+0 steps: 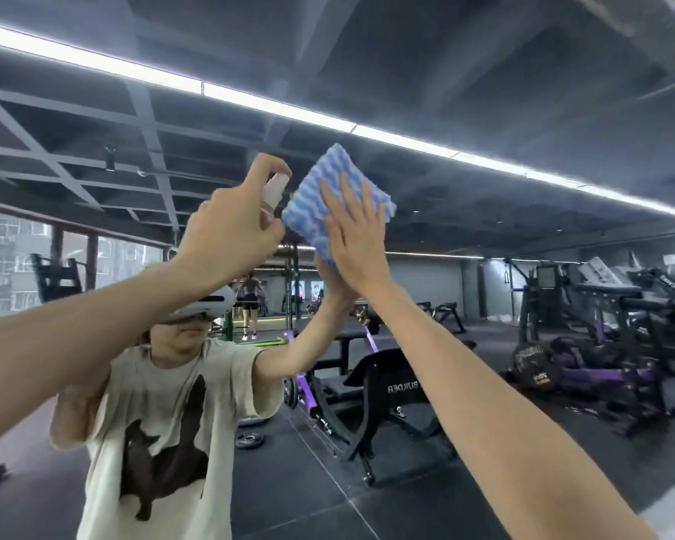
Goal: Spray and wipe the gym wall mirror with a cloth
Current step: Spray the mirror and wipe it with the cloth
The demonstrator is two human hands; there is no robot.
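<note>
The wall mirror (484,235) fills the view and reflects the gym and a person in a cream T-shirt. My right hand (353,239) lies flat with straight fingers on a folded blue-and-white wavy cloth (334,192), pressing it against the glass high up. Just left of the cloth, my left hand (230,228) grips a small white spray bottle (276,189), its forefinger curled over the top. Most of the bottle is hidden by the hand.
In the reflection, a black and purple weight bench (375,387) stands at the centre and more machines (601,325) at the right. A weight plate (249,440) lies on the dark floor. Strip lights (281,105) run across the ceiling.
</note>
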